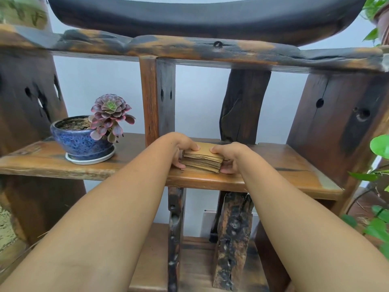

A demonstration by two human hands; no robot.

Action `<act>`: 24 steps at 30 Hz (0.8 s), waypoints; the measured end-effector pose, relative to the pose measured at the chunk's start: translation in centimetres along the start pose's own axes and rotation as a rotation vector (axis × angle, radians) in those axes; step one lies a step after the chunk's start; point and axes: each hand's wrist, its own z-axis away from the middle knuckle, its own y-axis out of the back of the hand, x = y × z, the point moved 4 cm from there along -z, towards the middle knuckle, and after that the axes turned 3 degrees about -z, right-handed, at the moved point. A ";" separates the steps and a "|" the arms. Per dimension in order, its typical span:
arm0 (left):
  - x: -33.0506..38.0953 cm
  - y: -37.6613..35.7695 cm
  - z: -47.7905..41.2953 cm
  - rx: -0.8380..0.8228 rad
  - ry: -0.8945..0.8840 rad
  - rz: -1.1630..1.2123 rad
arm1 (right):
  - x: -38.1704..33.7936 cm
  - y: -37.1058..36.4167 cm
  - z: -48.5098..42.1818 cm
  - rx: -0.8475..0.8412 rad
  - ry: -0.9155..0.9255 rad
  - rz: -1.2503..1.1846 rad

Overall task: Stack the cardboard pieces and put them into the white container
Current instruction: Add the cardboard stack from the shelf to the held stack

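Head view: two bare forearms reach forward to a stack of cardboard pieces (203, 160) on a wooden shelf (273, 165).
Left hand (181, 148) and right hand (230, 157) press the stack from either side, each grip closed on it, thumbs at the near edge and fingers over the top. The stack rests near the shelf's front edge. Farther left on the same shelf stands a blue pot (81, 140) holding a purple succulent (110, 114). Dark wooden posts rise behind.
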 end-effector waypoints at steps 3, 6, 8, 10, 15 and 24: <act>-0.5 0.4 -0.2 0.000 -0.001 0.085 | 0.2 0.1 0.3 -0.019 0.023 -0.059; -1.1 0.2 0.3 -0.036 -0.012 0.137 | 0.3 0.1 0.6 -0.036 0.031 -0.092; -1.4 -0.1 0.7 -0.030 -0.043 0.140 | 0.4 0.1 0.7 -0.036 0.051 -0.112; -1.4 -0.4 0.8 0.000 -0.119 0.171 | 0.5 0.0 0.7 -0.035 0.076 -0.145; -2.3 -0.9 1.8 -0.013 -0.275 0.386 | 1.0 0.0 1.6 -0.047 0.124 -0.277; -5.5 -2.3 6.6 -0.027 -0.461 0.588 | 3.6 0.0 7.5 -0.100 0.304 -0.420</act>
